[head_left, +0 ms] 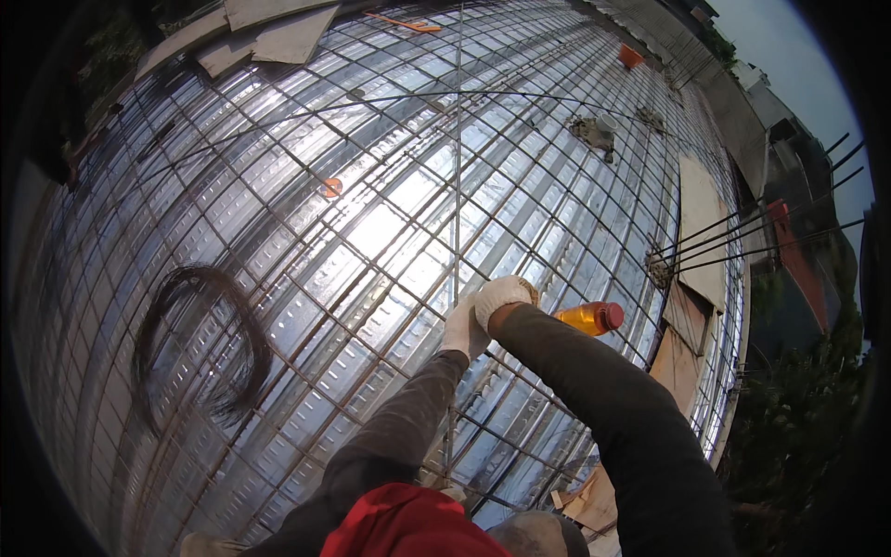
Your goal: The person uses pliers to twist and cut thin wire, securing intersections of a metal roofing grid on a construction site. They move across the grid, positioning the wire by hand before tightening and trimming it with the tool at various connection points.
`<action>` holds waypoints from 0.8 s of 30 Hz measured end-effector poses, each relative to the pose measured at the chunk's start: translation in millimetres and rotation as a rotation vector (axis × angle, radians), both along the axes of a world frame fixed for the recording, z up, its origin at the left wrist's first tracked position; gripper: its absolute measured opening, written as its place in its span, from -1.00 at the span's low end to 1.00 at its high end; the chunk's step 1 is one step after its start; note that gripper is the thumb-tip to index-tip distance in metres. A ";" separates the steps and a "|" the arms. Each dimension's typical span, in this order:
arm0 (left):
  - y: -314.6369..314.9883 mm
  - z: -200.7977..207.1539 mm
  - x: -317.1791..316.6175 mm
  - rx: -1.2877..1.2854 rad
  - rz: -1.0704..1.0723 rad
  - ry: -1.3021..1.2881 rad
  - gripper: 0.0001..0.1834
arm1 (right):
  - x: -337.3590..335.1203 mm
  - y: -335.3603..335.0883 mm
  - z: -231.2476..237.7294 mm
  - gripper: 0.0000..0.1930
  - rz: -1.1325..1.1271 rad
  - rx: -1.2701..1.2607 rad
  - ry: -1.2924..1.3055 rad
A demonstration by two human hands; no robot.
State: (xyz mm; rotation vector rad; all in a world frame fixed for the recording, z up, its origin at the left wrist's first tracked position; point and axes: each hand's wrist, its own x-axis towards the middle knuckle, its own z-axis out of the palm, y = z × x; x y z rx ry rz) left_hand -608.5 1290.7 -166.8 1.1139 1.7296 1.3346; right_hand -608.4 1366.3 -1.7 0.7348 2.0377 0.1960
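Observation:
Both my hands wear white work gloves and meet over the steel rebar mesh (320, 304). My left hand (464, 331) is low against the bars beside the right one, its fingers mostly hidden. Closed just above it, my right hand (502, 296) has its fingers turned away; what it grips cannot be made out. Beyond my right forearm shows an amber, see-through bottle-like thing (583, 318) with a red end, partly covered by the sleeve. Whether the hand touches it is unclear.
Shiny ribbed metal decking (376, 232) lies under the mesh. A loose coil of dark wire (252, 345) rests at left. Boards (701, 218) line the right edge, where long rebar ends (715, 243) stick out. An orange container (630, 57) stands far off.

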 end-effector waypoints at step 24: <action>-119.5 123.7 -42.5 -0.029 -0.134 0.631 -0.25 | 65.7 -30.2 -3.4 -0.53 -0.573 -0.901 0.199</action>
